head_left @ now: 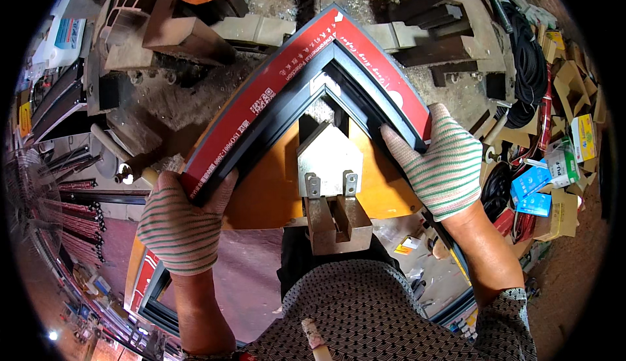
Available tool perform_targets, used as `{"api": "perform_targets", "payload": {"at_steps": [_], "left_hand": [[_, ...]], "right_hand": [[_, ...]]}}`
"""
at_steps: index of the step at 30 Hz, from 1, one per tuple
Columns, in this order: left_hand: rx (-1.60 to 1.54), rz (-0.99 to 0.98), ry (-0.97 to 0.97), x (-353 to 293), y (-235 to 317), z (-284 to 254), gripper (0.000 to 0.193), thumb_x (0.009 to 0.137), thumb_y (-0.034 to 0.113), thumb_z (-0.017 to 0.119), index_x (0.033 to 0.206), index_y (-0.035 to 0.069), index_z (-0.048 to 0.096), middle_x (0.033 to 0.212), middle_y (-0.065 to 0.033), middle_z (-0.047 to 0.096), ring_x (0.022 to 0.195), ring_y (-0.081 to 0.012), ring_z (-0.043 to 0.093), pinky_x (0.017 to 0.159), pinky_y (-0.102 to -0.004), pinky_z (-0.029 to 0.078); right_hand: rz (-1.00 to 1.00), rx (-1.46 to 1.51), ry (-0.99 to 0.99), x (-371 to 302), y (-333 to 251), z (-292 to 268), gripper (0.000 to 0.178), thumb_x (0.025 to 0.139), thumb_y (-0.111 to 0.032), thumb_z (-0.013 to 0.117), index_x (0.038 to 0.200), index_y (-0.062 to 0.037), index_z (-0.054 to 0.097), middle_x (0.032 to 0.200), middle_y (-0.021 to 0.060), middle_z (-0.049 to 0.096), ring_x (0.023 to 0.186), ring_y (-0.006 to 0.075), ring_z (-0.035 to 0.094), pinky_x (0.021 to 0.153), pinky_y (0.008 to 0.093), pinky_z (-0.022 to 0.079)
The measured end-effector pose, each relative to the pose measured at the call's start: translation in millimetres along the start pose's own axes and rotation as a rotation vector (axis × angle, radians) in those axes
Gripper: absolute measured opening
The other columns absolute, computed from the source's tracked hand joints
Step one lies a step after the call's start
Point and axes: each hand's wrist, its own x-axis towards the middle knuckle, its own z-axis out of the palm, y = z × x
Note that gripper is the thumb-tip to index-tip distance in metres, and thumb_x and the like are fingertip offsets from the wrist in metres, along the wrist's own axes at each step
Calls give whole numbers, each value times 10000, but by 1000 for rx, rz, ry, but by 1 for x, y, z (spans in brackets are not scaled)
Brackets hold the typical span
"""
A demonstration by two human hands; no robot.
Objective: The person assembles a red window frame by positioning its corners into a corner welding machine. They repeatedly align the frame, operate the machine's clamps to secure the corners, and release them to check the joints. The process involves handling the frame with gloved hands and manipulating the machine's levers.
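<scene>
Between my hands lies the mitred corner of a dark grey metal frame, its outer faces covered with red printed film. The corner points away from me, just beyond a pale pointed metal block on the machine. My left hand, in a striped knit glove, is closed around the left arm of the frame. My right hand, gloved alike, grips the right arm, its thumb on the inner side. An orange plate lies beneath the frame. Whether the frame's corner touches the machine is hard to tell.
Heavy steel jaws stand at the far left, with matching ones at the far right. A slotted steel bracket juts toward me. Cardboard boxes and black coils crowd the right; bundled profiles lie left.
</scene>
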Motion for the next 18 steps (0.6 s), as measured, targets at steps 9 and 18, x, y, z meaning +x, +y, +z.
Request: {"api": "perform_targets", "payload": {"at_steps": [9, 18], "left_hand": [[-28, 59, 26, 0, -3, 2, 589, 785, 530, 922, 798, 61, 566, 613, -76, 544, 541, -215, 502, 540, -347, 459], [-51, 59, 19, 1, -3, -1, 568, 778, 494, 939, 807, 52, 584, 611, -61, 557, 535, -189, 507, 529, -338, 455]], "right_hand": [[9, -3, -2, 0, 0, 1, 488, 892, -392, 861, 1012, 41, 671, 745, 192, 724, 668, 271, 751, 638, 363, 588], [20, 25, -24, 2, -1, -1, 491, 894, -397, 860, 990, 40, 661, 745, 197, 720, 665, 272, 743, 641, 368, 583]]}}
